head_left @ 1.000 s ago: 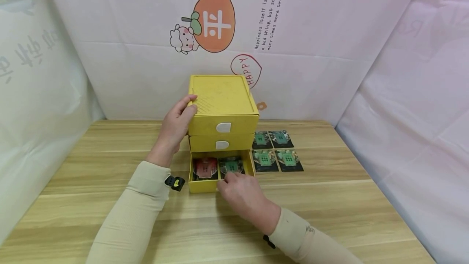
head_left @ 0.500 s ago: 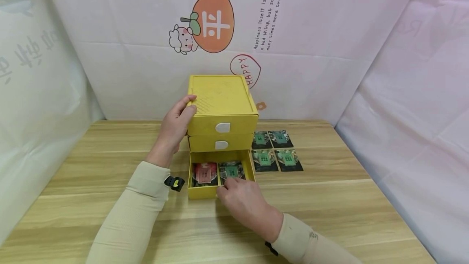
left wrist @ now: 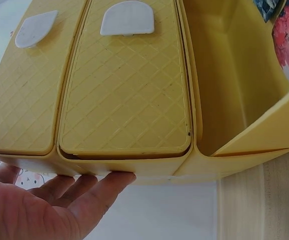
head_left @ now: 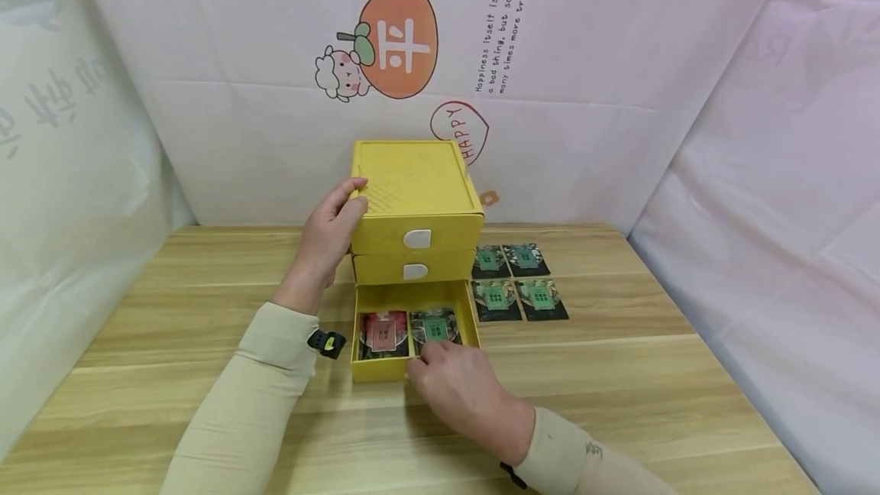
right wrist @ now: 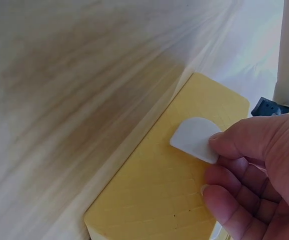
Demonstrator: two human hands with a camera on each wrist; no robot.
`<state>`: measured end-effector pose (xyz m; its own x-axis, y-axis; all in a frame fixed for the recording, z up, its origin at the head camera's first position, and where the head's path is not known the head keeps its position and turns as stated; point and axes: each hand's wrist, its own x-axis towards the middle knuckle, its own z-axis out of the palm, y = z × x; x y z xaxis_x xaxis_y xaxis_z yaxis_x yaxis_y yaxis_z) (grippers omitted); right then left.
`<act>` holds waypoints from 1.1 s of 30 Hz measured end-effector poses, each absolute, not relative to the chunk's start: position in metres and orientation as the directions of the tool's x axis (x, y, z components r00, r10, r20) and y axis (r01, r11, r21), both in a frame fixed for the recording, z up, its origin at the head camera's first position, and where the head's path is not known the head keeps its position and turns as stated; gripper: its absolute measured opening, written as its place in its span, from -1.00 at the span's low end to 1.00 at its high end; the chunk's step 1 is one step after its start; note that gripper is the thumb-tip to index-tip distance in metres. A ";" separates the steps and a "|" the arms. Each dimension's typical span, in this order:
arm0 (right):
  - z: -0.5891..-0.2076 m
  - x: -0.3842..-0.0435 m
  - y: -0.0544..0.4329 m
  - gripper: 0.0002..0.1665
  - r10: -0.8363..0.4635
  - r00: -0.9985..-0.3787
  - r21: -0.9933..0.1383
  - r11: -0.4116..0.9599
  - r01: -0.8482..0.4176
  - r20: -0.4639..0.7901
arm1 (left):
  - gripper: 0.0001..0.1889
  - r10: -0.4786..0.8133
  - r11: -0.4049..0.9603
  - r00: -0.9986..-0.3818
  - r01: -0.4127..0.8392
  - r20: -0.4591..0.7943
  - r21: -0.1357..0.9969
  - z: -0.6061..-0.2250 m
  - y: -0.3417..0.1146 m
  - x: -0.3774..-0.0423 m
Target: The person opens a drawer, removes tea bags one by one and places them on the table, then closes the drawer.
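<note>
A yellow drawer cabinet (head_left: 415, 174) stands on the table with its bottom drawer (head_left: 385, 370) pulled out. My left hand (head_left: 330, 228) braces the cabinet's upper left side. In the left wrist view, its fingers (left wrist: 102, 197) lie nearly straight along that side. My right hand (head_left: 454, 388) is at the bottom drawer's front; thumb and curled fingers pinch its white handle (right wrist: 194, 137) in the right wrist view. A red-patterned packet (head_left: 383, 334) lies in the drawer's left compartment, and a green-labelled packet (head_left: 436, 325) in the right one, partly hidden by my right hand.
Several flat dark packets with green labels (head_left: 496, 299) lie in two rows right of the cabinet. The upper drawer (head_left: 417, 237) and middle drawer (head_left: 415, 270) are closed. A printed white cloth (head_left: 275, 121) hangs behind the wooden table (head_left: 619, 373).
The bottom drawer has slid farther out toward me, its handle in my right hand. More of its inside and the packets shows. My left hand has stayed on the cabinet.
</note>
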<state>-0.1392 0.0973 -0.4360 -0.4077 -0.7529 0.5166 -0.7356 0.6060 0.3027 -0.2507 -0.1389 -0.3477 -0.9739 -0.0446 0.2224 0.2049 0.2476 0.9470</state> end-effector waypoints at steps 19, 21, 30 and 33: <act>-0.432 -0.129 0.100 -0.76 -0.768 -0.412 0.300 0.593 -0.747 0.490 | -0.48 -0.049 0.247 -0.975 0.198 0.216 0.949 -0.348 -0.140 -0.253; -0.432 -0.128 0.100 -0.75 -0.767 -0.408 0.301 0.592 -0.748 0.495 | -0.48 -0.051 0.246 -0.976 0.194 0.213 0.950 -0.348 -0.140 -0.253; -0.431 -0.123 0.102 -0.79 -0.779 -0.437 0.294 0.591 -0.752 0.450 | -0.47 -0.041 0.242 -0.978 0.190 0.206 0.952 -0.346 -0.140 -0.252; -0.430 -0.121 0.102 -0.80 -0.779 -0.448 0.288 0.594 -0.751 0.438 | -0.47 -0.040 0.244 -0.978 0.190 0.206 0.951 -0.346 -0.139 -0.251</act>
